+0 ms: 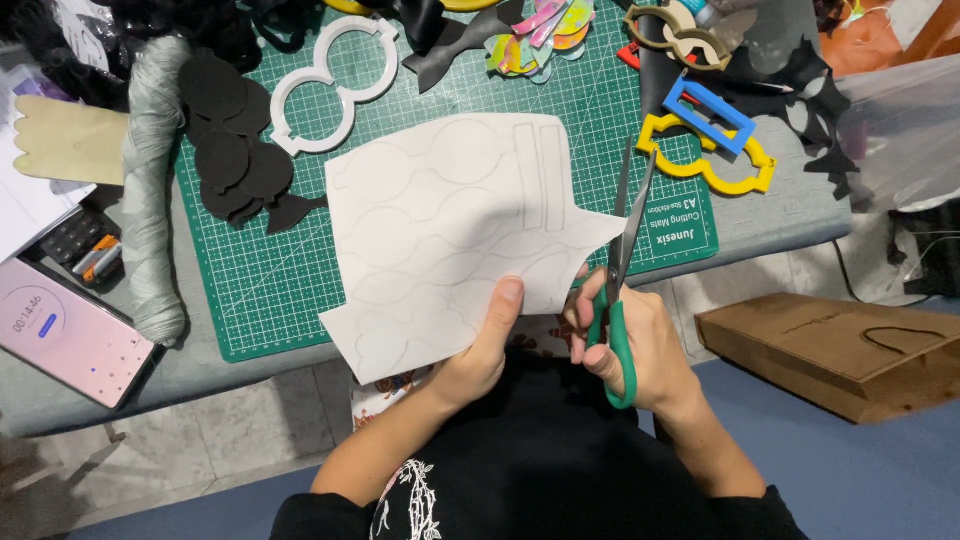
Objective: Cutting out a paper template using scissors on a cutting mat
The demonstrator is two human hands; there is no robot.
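Over the green mat [280, 300] on the bench, the left hand [487, 345] pinched the lower edge of a thin, floppy-looking white sheet [450, 230], best held near the cut, while the right hand [625, 345] gripped green-handled scissors [620, 270], blades parted at its right edge.

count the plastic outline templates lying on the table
4: a white template on the green cutting mat, a tan template at the top, a blue template overlapping a yellow template right. More may be hidden.

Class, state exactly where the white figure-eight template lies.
The white figure-eight template lies upper left on the green cutting mat, beside the black cut-outs.
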